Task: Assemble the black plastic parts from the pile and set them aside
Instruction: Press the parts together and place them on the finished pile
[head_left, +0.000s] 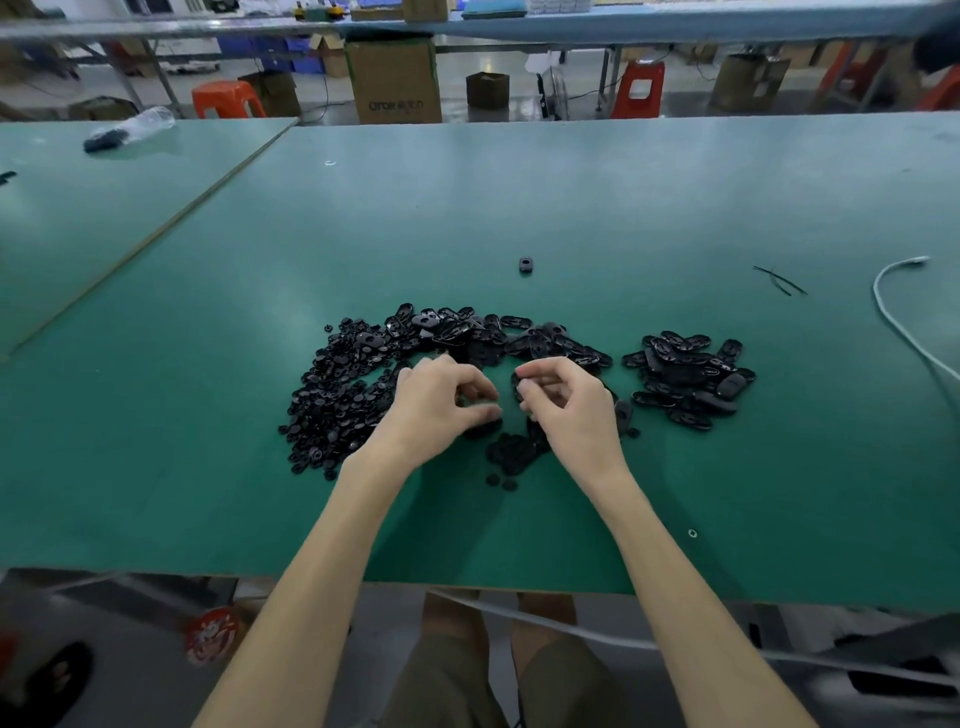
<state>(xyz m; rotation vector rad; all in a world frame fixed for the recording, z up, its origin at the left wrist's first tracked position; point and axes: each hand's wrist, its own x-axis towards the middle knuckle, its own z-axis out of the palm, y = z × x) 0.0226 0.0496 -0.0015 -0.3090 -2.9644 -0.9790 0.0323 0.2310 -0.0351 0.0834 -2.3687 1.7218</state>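
- Left hand: fingers curled, thumb meeting fingertips in a pinch just above the table. Whether a small piece is in the pinch, cannot tell.
- Right hand: fingers curled round what looks like an oval plate. Only its dark edge shows past the fingertips.
- Hands close together, nearly touching, over the middle of the main pile near the front of the green table.
- The pile holds two kinds of part. Small round buttons lie to the left, flat oval plates along the top and centre.
- A separate heap of ovals sits apart to the right, likely the finished ones.
- One stray piece lies alone farther back.
- Handling, judged: hard moulded plastic, stiff, very light, glossy, so somewhat slippery. Unlikely to break if dropped, but may skitter.
- Where to hold, judged: pinch the ovals by the long edges, keeping the cut-out centre free. Take buttons by the rim with the fingertips.
- Table cover is matte and smooth, so parts probably slide easily.
- A white cable lies at the far right.
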